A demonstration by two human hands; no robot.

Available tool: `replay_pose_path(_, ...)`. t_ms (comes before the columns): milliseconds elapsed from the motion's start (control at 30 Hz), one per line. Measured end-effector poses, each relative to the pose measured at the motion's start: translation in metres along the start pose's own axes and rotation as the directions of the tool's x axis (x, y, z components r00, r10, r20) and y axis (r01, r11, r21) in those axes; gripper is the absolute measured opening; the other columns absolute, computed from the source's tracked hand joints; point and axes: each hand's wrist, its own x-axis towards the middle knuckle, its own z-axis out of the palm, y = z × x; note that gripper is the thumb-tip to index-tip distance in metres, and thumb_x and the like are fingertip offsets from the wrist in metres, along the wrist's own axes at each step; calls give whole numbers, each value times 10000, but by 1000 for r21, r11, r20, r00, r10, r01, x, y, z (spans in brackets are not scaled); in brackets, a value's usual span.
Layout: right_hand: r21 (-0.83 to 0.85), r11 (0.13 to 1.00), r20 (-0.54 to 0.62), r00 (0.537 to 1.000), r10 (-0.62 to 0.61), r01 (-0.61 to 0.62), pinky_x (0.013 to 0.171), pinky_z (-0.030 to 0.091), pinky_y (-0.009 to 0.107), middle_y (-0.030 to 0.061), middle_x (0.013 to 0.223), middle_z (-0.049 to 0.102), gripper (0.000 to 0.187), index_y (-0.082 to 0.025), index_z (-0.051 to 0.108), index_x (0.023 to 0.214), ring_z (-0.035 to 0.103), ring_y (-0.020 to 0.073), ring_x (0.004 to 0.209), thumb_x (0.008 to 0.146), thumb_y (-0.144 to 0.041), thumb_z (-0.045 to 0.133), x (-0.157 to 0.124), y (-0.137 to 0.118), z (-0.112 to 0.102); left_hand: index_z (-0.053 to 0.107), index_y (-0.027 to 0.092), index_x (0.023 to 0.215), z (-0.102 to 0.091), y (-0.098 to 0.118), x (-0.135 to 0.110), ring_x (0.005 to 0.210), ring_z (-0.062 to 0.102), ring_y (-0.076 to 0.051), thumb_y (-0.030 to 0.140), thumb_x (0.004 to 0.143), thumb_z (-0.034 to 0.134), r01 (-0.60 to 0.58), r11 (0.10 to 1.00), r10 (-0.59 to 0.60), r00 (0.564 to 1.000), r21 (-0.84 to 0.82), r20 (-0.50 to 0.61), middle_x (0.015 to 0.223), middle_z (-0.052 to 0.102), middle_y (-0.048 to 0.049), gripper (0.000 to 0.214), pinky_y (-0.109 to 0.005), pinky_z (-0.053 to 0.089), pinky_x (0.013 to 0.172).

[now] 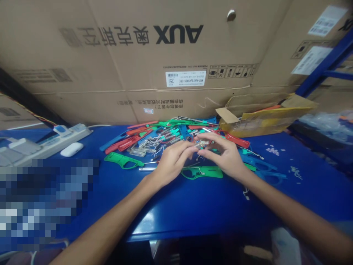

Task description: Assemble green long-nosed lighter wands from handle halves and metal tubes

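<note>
Face the large printed carton (132, 73) squarely across the blue tabletop (171, 209). Angle left forearm (118, 213) and right forearm (286, 206) inward from the near edge, converging toward the middle. Work at the near side of the pile of coloured casings and wired parts (165, 138), with care against snagging loose leads. Leave the green casing (212, 172) lying on the tabletop, just below the fingers in view. Set both hands close together: left hand (173, 160) with thumb and forefinger pinched on the small part (199, 144); right hand (223, 154) with thumb and forefinger arched around the same part, firm grip or light touch impossible to tell. Hold the small part between the fingertips, in front of the pile. Steady with the left, adjust with the right, using light, even pressure. Avoid twisting any fine lead or forcing a joint; exact form of the part too blurred to confirm
</note>
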Motion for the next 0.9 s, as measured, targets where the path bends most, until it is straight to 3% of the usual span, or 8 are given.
replay_pose_path(100,23,999,116,992,-52,49,923,598,396,35,1291,684,237,-330,764,1133,629,229,1228,901,-339,718,0,0,0,610,187,785,3,1,-1,736,595,-143,357,1074,406,23,996,-20,999,-86,36,757,620,0,393,-272,467,747)
replay_pose_path(233,14,998,136,988,-66,65,1033,532,446,33,1270,694,170,-315,791,1056,633,224,1211,933,-341,677,0,1,1,643,187,830,6,-1,-1,795,627,-165,386,1086,358,39,995,-32,996,-87,80,826,662,-29,432,-294,503,774)
replay_pose_path(400,-4,1000,53,998,19,-19,849,586,373,52,1185,728,171,-270,783,959,668,238,1126,900,-411,705,4,1,-6,662,204,1109,3,-6,1,1040,632,-213,352,1071,436,-44,992,35,996,117,79,1095,682,-67,273,-390,504,956)
replay_pose_path(500,-53,992,-45,992,114,-116,734,565,332,31,901,758,219,-228,755,953,695,188,826,904,-431,689,9,4,-15,667,204,1088,0,-9,0,1094,615,-219,333,1032,545,-104,969,66,983,222,173,1118,666,-59,187,-407,499,986)
replay_pose_path(600,-130,976,-51,984,169,-175,576,493,291,16,786,735,293,-199,732,979,597,139,593,892,-474,685,13,8,-28,688,193,1038,1,-12,-1,1081,608,-215,317,999,609,-159,954,91,961,254,261,1097,659,-58,152,-392,509,973)
replay_pose_path(667,-254,958,1,990,139,-135,567,462,289,25,828,747,301,-202,737,975,588,141,604,887,-485,688,15,9,-38,700,187,1032,3,-13,-2,1042,611,-213,310,999,609,-175,943,94,956,284,278,1074,661,-60,156,-389,513,953)
replay_pose_path(767,-408,913,173,982,77,0,605,447,287,21,860,749,261,-224,750,930,616,159,688,885,-477,700,18,7,-51,721,178,1029,7,-13,-4,1005,610,-222,310,1012,584,-192,912,87,954,362,287,1054,666,-66,191,-388,508,913)
replay_pose_path(900,-400,911,370,927,63,98,614,444,272,15,878,738,246,-237,756,924,624,153,724,880,-475,715,19,7,-60,754,182,1024,9,-12,-5,973,602,-228,313,1012,581,-198,862,56,952,466,301,1034,665,-66,217,-397,488,879)
